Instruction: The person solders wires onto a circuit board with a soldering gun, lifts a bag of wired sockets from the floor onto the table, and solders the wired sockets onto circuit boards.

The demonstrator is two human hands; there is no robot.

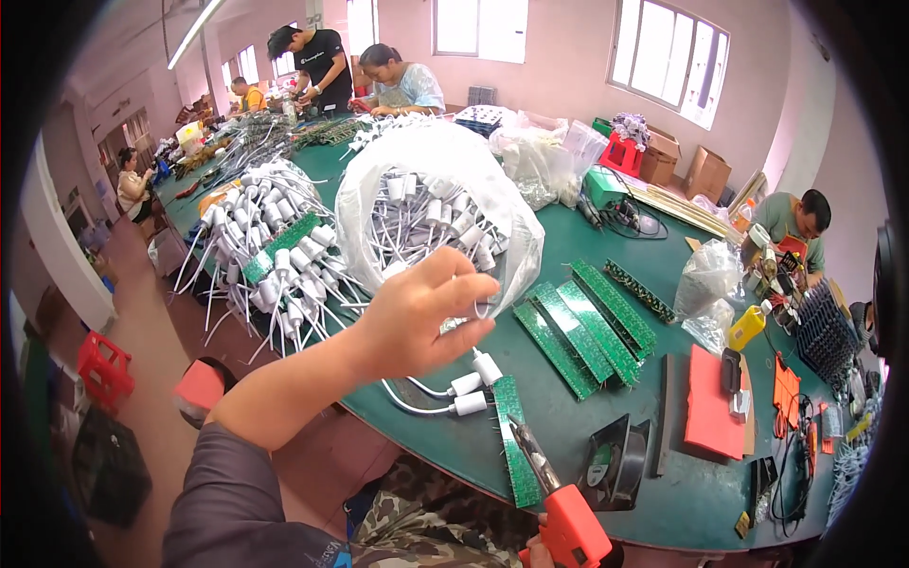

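Note:
My left hand [421, 308] is raised over the table with its fingers closed in a pinch. A white cable seems to run from it down to a white cylindrical part [486, 368]. Two more white cylinders [468, 404] with cables lie beside that one, at the far end of a narrow green circuit board [514, 464]. At the lower edge my right hand [539, 552], mostly cut off, grips a red soldering gun [574, 526]. The gun's metal tip is over or against the board; I cannot tell which.
A clear plastic bag [355, 204] of white cylinders stands behind my left hand. To its left lies a heap of cabled cylinders [284, 256]. Stacked green boards [587, 327], a black holder [615, 464], a red pad [712, 407] and a yellow bottle [750, 326] lie rightward. Several people work farther off.

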